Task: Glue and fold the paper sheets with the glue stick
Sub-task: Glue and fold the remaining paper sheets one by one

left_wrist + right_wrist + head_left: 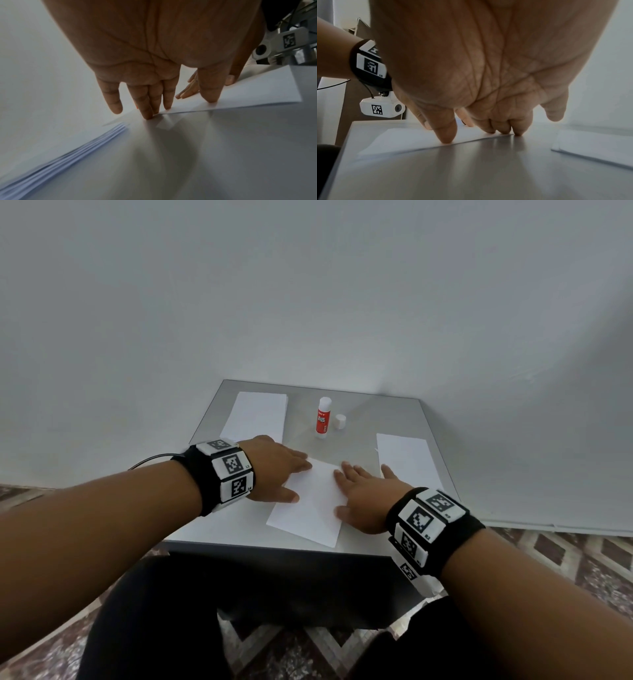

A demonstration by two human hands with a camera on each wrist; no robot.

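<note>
Pressing down with straight, spread fingers, the left hand (274,470) and the right hand (364,498) are flattening one folded white paper sheet (310,505) at the near middle of the grey square table (404,419); neither hand is grasping anything. Judging by its doubled edge, this sheet is already folded and is being smoothed. Far left, a stack of white paper sheets (257,416) is lying, several edges showing in the left wrist view, the exact count unclear. To the right, another white paper pile (407,460) is lying. One red-and-white glue stick (322,417) is standing uncapped at the far middle, its single white cap (340,421) just beside it, so more gluing probably remains.
</note>
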